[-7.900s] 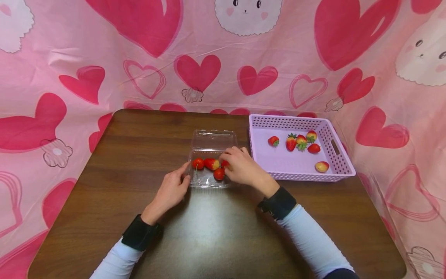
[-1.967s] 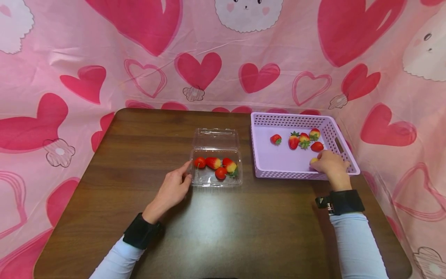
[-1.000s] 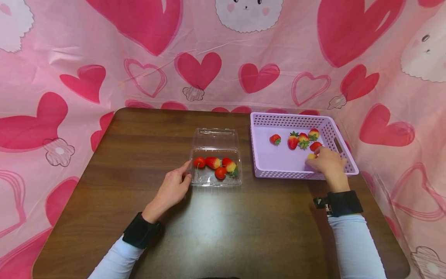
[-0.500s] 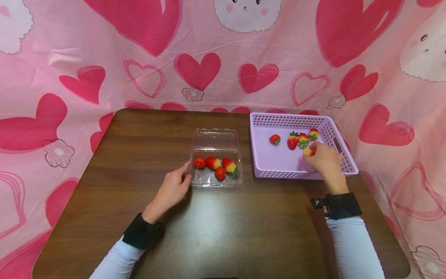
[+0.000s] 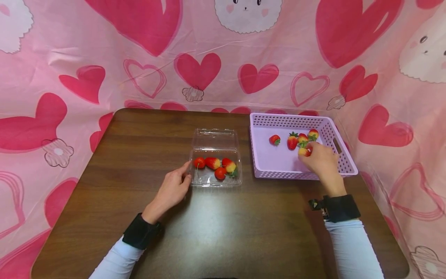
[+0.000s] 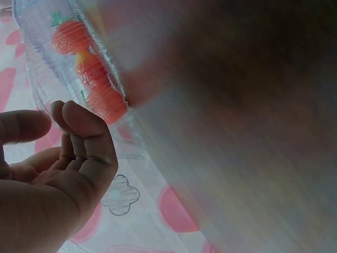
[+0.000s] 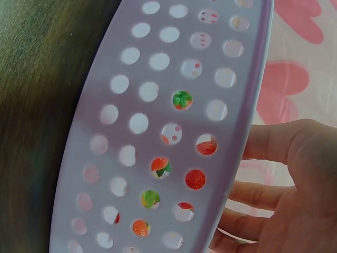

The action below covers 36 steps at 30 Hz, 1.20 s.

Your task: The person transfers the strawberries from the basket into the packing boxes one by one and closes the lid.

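Note:
My right hand [image 5: 322,161] is inside the lilac basket [image 5: 271,159], pinching a yellow-and-red strawberry [image 5: 303,152] low over its floor. Several more strawberries lie just beyond, among them a leafy red one [image 5: 292,142]; another sits apart [image 5: 274,140] to the left. In the right wrist view, fruit shows only through holes in the basket wall [image 7: 124,158], which hides the fingertips. My left hand [image 5: 172,186] touches the left side of a clear plastic clamshell [image 5: 205,181] with relaxed fingers, thumb apart from them in the left wrist view. Several strawberries [image 5: 220,173] lie inside the clamshell.
The clamshell's lid [image 5: 215,138] is folded back toward the far side. Both containers stand on a brown wooden table [image 5: 216,228], with the basket at the far right. A pink heart-print cloth [image 5: 146,46] hangs behind and at both sides.
My right hand has left a strawberry in the clamshell's right side and gone to the basket. There it has taken the pale strawberry and drawn it left and back. The left hand stays put.

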{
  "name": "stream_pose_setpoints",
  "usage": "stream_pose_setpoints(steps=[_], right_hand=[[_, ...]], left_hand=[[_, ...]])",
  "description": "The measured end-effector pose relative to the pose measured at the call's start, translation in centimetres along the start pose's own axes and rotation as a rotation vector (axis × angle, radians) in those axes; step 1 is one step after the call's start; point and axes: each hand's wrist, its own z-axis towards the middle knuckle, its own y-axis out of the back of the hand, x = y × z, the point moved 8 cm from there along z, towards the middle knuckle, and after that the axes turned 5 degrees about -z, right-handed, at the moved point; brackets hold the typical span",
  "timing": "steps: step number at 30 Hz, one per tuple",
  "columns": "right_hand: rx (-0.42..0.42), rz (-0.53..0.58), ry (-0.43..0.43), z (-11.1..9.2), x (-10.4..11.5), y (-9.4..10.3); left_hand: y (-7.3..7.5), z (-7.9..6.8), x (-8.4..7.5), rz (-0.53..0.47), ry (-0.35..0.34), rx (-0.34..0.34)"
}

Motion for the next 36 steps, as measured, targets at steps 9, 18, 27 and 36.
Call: stream_pose_setpoints(steps=[9, 18, 27, 36], right_hand=[[0.016, 0.011, 0.013, 0.0, 1.1, -0.2], [0.0, 0.091, 0.057, -0.2, 1.9, -0.7], [-0.009, 0.118, 0.091, -0.1, 2.5, -0.8], [-0.012, 0.127, 0.118, -0.2, 3.4, -0.6]], left_hand=[[0.0, 0.0, 0.2, -0.005, -0.012, 0.001], [-0.1, 0.0, 0.1, 0.004, -0.017, -0.002], [0.0, 0.0, -0.1, 0.015, -0.026, -0.007], [0.1, -0.1, -0.2, 0.038, -0.038, -0.023]])
